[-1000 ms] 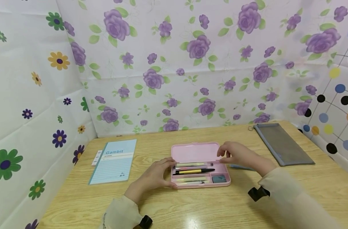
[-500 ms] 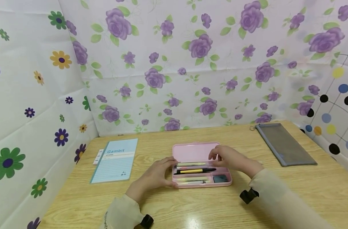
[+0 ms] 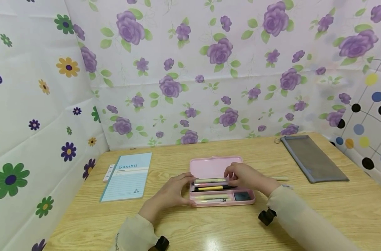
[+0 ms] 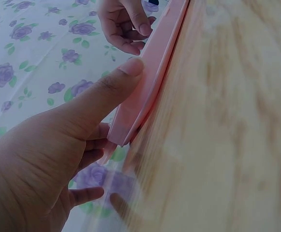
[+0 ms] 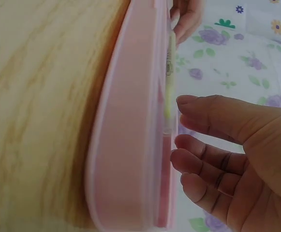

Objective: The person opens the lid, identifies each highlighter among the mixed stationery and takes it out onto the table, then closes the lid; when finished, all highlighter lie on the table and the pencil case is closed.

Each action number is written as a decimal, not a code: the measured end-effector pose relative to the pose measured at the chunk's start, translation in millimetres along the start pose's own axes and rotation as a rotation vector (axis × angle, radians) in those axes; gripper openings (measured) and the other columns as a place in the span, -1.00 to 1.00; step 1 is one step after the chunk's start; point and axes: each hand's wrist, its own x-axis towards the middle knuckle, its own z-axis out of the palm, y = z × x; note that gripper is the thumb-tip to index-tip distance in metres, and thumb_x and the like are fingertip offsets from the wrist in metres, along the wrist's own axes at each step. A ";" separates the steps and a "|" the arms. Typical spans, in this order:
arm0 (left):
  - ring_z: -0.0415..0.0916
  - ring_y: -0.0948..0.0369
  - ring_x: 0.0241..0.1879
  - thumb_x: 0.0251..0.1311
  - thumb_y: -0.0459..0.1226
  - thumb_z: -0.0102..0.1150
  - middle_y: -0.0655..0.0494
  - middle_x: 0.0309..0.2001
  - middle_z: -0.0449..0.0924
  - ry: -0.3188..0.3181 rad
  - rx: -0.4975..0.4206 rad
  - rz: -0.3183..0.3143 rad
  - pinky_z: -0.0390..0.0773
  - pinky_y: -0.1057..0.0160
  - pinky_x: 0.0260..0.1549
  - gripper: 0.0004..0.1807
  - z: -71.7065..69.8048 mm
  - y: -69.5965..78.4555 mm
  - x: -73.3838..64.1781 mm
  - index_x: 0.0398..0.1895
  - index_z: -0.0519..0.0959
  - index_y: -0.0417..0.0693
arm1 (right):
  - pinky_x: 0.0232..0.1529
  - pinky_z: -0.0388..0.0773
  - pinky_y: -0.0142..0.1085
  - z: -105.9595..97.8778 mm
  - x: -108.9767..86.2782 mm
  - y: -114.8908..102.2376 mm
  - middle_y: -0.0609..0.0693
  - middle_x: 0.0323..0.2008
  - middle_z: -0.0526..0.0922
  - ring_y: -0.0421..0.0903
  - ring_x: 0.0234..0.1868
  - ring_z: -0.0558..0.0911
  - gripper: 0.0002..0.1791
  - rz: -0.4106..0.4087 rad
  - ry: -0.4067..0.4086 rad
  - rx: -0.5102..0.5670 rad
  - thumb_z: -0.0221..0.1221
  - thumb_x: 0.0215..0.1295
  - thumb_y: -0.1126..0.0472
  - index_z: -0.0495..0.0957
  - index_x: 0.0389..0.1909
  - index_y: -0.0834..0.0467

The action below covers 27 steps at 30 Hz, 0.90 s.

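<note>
A pink pencil case (image 3: pixel 206 168) lies with its lid laid back in the head view. My left hand (image 3: pixel 169 192) grips its left end, the thumb pressing the front wall in the left wrist view and the other fingers behind. In the back compartment are clear-barrelled pens and a yellow-and-black pen (image 3: pixel 210 188); in front lie pale pens (image 3: pixel 210 197) and a dark eraser (image 3: pixel 241 196). My right hand (image 3: pixel 248 178) is over the right part of the case, fingers loosely bent, fingertips at the ends of the back pens. Nothing shows between thumb and fingers in the right wrist view.
A light blue notebook (image 3: pixel 126 179) lies at the left on the wooden table (image 3: pixel 228 226), over a white card (image 3: pixel 108 173). A grey mesh pouch (image 3: pixel 314 158) lies at the back right. A pale stick-like thing (image 3: pixel 281 179) shows beyond my right forearm. Flowered cloth hangs behind.
My right hand has moved left from the lid's right corner to over the back pens. A blue strip beside the case is now hidden, and a pale stick shows. My left hand stays.
</note>
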 end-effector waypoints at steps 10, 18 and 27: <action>0.22 -0.07 0.39 -0.15 0.28 0.35 0.07 0.45 0.21 0.002 -0.008 -0.007 0.25 -0.18 0.34 -0.01 0.5 -0.3 0.5 0.38 0.33 0.07 | -0.44 0.42 -0.46 5.7 2.7 1.9 -0.07 -0.42 0.52 -0.32 -0.48 0.41 -0.88 -0.029 0.024 -0.062 0.29 0.18 0.23 0.61 -0.27 0.13; 0.21 -0.08 0.39 -0.15 0.31 0.33 0.08 0.45 0.20 -0.004 0.002 -0.013 0.25 -0.19 0.34 0.00 1.8 -1.4 0.8 0.38 0.33 0.10 | -0.43 0.43 -0.46 7.3 3.2 -2.2 -0.09 -0.46 0.49 -0.27 -0.46 0.44 -0.88 -0.020 0.029 -0.066 0.33 0.13 0.26 0.56 -0.37 0.14; 0.20 -0.07 0.40 -0.17 0.33 0.31 0.08 0.46 0.18 -0.003 0.011 -0.017 0.22 -0.20 0.35 0.01 2.5 -1.8 0.4 0.38 0.32 0.11 | -0.46 0.36 -0.45 8.7 4.8 -2.6 -0.14 -0.51 0.49 -0.28 -0.49 0.36 -0.85 -0.008 -0.002 -0.097 0.33 0.16 0.21 0.51 -0.42 0.09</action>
